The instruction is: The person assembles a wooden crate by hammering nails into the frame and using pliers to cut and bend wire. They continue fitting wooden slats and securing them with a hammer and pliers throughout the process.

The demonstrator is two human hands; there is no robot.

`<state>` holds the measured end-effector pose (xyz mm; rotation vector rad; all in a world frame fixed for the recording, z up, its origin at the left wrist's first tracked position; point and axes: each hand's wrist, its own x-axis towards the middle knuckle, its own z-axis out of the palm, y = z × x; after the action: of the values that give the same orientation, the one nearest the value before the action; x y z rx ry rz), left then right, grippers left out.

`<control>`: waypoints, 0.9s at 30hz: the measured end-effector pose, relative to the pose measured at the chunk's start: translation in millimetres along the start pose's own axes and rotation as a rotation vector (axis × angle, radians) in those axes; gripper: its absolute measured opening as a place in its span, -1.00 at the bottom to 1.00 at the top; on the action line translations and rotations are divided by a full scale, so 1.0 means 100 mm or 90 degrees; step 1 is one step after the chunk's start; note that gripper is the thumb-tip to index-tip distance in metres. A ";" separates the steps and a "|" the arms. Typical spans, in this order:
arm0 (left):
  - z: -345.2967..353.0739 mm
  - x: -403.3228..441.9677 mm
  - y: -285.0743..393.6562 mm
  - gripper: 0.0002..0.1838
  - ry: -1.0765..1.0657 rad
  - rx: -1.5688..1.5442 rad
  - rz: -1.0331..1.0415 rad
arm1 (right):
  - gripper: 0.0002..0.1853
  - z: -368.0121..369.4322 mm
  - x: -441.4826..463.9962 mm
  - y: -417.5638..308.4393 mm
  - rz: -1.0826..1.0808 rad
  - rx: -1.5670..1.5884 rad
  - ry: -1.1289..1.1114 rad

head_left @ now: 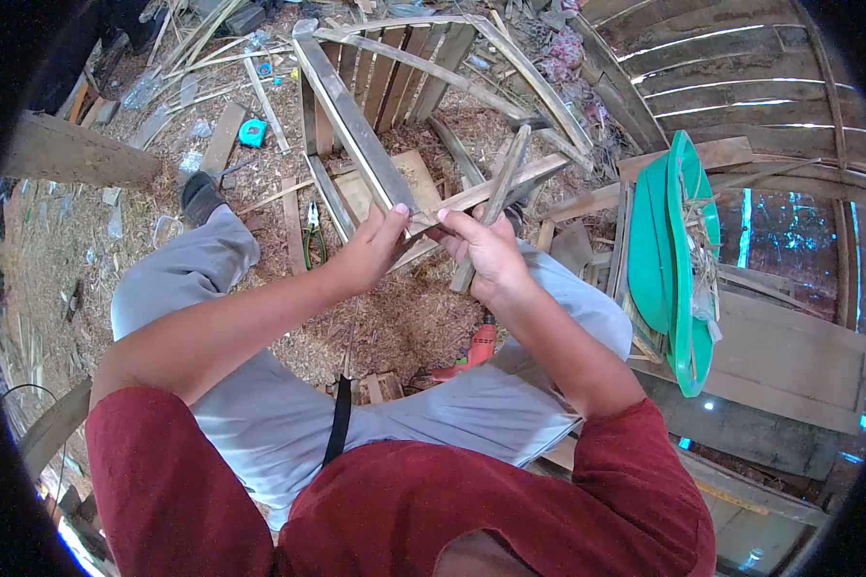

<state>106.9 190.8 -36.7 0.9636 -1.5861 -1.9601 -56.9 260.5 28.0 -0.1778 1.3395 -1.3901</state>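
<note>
A wooden frame (356, 125) of slats and a curved strip stands in front of me. My left hand (377, 248) is closed on the near corner of this frame, thumb on top. Close beside it, my right hand (483, 250) has its thumb on the same corner, where two pieces meet. A hammer (506, 183) with a wooden handle slants through my right hand, its dark head up by the frame's right side. Whatever the fingertips pinch at the joint is too small to make out.
Between my legs lies a red power drill (481, 344). Pliers (313, 231) and a teal tape measure (252, 133) rest on the shavings-covered ground. A green plastic chair (656, 250) is at the right. A thick post (87, 154) stands at the left.
</note>
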 end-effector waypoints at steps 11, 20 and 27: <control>-0.01 0.06 0.26 -0.47 0.046 -0.106 -0.048 | -0.66 0.15 0.04 -0.14 0.000 -0.023 0.018; -0.30 0.53 0.47 -0.29 0.086 -0.231 -0.019 | -0.79 0.39 0.19 -0.51 -0.045 0.015 -0.049; -0.61 0.83 0.89 -0.30 0.178 -0.289 -0.018 | -0.84 0.37 0.20 -0.65 -0.068 -0.094 -0.069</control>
<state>89.5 70.2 22.9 1.0126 -0.9259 -1.9771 -74.4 205.2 78.9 -0.4234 1.3587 -1.3498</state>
